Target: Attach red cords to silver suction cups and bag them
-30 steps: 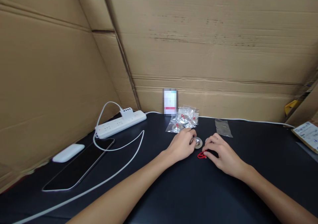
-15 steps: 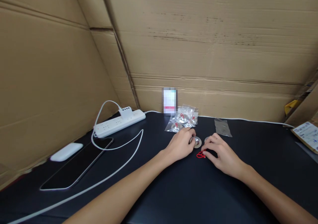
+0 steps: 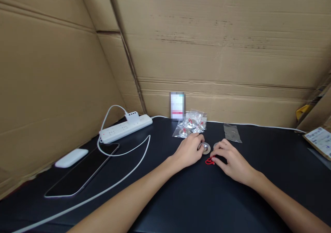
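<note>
My left hand point(image 3: 190, 149) is closed at the edge of a small round metal disc point(image 3: 206, 148), shaped like a little cymbal and lying on the dark tabletop. Thumb and fingers of my right hand point(image 3: 229, 158) pinch a looped red cord point(image 3: 209, 161) close to that disc. A second round piece point(image 3: 215, 145) peeks out behind my right fingers, mostly hidden. Beyond my left hand lie several clear plastic bags point(image 3: 192, 122) with similar discs and red cords in them. A flat clear bag point(image 3: 232, 133) rests behind my right hand.
To the left are a white power strip point(image 3: 126, 129), a dark phone point(image 3: 82, 172), a white case point(image 3: 71, 158) and a curving white cable point(image 3: 129, 176). A pixelated screen point(image 3: 177, 106) stands against the cardboard wall point(image 3: 232, 53). A labelled parcel point(image 3: 319, 141) sits at far right.
The view shifts slightly and returns. Both hands keep their grips, and the disc and red cord stay in place.
</note>
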`<action>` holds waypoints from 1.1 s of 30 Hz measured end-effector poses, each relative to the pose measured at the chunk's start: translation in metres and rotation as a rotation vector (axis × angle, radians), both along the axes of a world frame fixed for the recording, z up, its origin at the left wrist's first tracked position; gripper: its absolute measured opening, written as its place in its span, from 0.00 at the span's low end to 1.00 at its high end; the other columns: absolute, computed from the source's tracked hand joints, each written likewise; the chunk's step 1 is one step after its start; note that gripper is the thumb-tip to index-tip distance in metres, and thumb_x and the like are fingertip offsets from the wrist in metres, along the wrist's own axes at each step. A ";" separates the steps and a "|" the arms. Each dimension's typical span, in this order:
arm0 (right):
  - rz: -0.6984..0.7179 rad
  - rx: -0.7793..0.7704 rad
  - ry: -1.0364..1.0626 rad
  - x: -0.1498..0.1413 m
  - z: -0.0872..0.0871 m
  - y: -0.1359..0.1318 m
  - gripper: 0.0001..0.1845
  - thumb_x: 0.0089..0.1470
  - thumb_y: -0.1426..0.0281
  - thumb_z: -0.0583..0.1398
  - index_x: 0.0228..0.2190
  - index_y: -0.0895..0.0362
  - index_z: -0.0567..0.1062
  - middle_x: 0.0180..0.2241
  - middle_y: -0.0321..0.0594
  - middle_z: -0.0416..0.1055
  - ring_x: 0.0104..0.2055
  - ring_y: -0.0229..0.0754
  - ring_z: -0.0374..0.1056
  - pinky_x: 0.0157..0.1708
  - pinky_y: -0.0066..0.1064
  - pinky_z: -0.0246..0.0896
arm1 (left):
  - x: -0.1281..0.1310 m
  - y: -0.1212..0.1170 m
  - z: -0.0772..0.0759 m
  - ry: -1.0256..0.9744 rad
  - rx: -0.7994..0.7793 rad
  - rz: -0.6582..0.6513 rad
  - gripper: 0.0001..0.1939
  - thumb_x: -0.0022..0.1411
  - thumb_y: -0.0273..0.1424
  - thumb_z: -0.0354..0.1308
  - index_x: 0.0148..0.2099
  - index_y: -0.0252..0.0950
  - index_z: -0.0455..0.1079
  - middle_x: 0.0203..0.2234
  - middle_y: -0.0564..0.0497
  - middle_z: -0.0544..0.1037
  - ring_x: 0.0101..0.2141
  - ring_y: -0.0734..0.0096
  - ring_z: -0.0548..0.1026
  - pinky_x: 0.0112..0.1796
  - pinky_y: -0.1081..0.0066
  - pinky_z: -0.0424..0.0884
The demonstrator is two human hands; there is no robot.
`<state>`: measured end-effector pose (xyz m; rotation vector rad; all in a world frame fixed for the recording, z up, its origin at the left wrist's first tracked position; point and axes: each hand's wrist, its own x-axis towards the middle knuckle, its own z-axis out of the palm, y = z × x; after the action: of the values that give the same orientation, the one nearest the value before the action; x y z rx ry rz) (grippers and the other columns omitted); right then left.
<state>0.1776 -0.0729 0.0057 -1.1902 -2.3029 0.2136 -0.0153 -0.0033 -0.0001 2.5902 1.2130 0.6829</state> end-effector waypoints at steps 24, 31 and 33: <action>0.010 -0.024 -0.002 0.000 -0.001 0.001 0.07 0.60 0.76 0.58 0.34 0.54 0.76 0.36 0.41 0.70 0.41 0.45 0.62 0.43 0.37 0.62 | -0.001 0.001 -0.001 0.022 0.024 -0.003 0.07 0.61 0.28 0.50 0.39 0.35 0.69 0.35 0.46 0.74 0.35 0.62 0.73 0.35 0.66 0.66; 0.014 -0.025 0.001 0.001 -0.002 0.002 0.07 0.60 0.76 0.58 0.34 0.54 0.75 0.36 0.40 0.70 0.41 0.44 0.62 0.43 0.36 0.62 | 0.000 0.000 -0.002 0.014 0.026 -0.015 0.07 0.62 0.28 0.50 0.39 0.35 0.68 0.34 0.46 0.74 0.35 0.62 0.73 0.35 0.66 0.66; 0.015 -0.024 -0.003 0.001 -0.002 0.001 0.07 0.60 0.76 0.58 0.34 0.54 0.75 0.36 0.40 0.70 0.41 0.44 0.62 0.42 0.36 0.62 | -0.001 0.001 -0.002 0.015 0.020 -0.015 0.07 0.61 0.28 0.50 0.39 0.35 0.69 0.34 0.46 0.74 0.35 0.62 0.73 0.35 0.66 0.66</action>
<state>0.1786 -0.0714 0.0033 -1.1858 -2.3189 0.2457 -0.0159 -0.0022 -0.0019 2.6229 1.1956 0.6772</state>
